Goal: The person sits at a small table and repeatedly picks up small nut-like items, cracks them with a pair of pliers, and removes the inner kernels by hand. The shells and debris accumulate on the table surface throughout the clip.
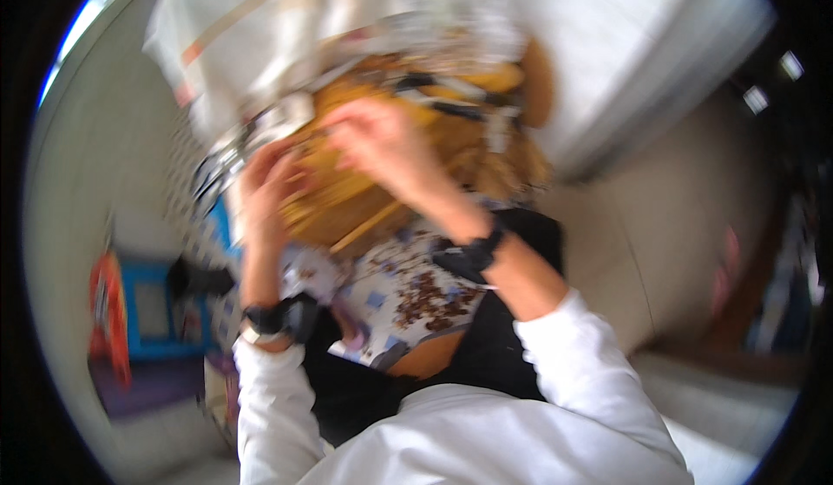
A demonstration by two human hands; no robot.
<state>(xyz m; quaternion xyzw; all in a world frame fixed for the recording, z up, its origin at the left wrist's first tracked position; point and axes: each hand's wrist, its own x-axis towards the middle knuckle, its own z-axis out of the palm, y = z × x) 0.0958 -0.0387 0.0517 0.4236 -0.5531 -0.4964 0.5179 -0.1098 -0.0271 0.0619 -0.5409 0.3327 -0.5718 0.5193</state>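
Observation:
My left hand [270, 185] is over the left side of a yellow-brown work surface [351, 205], fingers bent and spread apart. Motion blur hides whether anything small is between them. Beside it, up and to the right, my right hand [377, 137] reaches across the same surface, thumb and fingertips drawn together. A thin dark thing may sit at those fingertips, too blurred to name. Past my right hand lie dark, narrow tool-like objects [452, 98]. Each wrist wears a black band.
Behind the surface hangs a white cloth [260, 36] with orange stripes. Brown scraps [433, 303] lie scattered on a blue-and-white patterned covering between my legs. To the left stands a blue frame [156, 309] with an orange cloth [109, 309]. A large white object [605, 42] rises at the upper right.

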